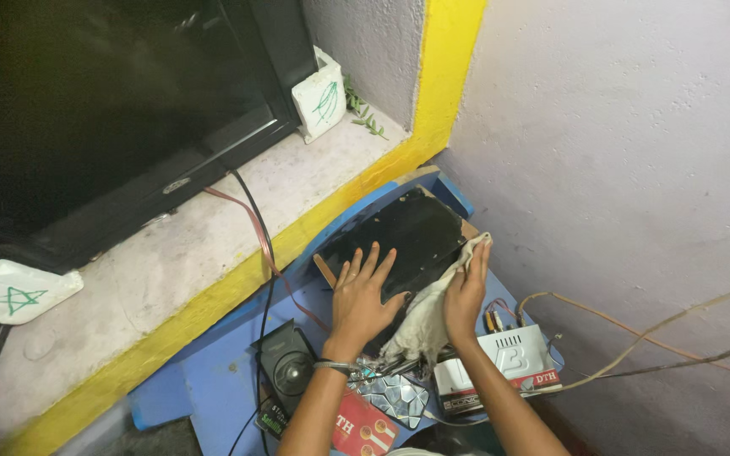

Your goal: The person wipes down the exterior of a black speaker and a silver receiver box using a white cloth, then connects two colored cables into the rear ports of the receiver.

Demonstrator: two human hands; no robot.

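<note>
My left hand (362, 294) lies flat with fingers spread on a black box-shaped device (403, 236) that sits on a blue shelf (213, 371). My right hand (466, 291) presses a crumpled white cloth (422, 325) against the device's right front edge. A metal bangle circles my left wrist.
A large dark television (103, 110) stands on a stone ledge (213, 245) with a yellow front edge. A white set-top box (500, 363), a small black speaker (291, 369) and loose cables (635, 333) lie on the blue shelf. White blocks with green marks (321, 93) prop the television. A plastered wall (618, 152) rises at right.
</note>
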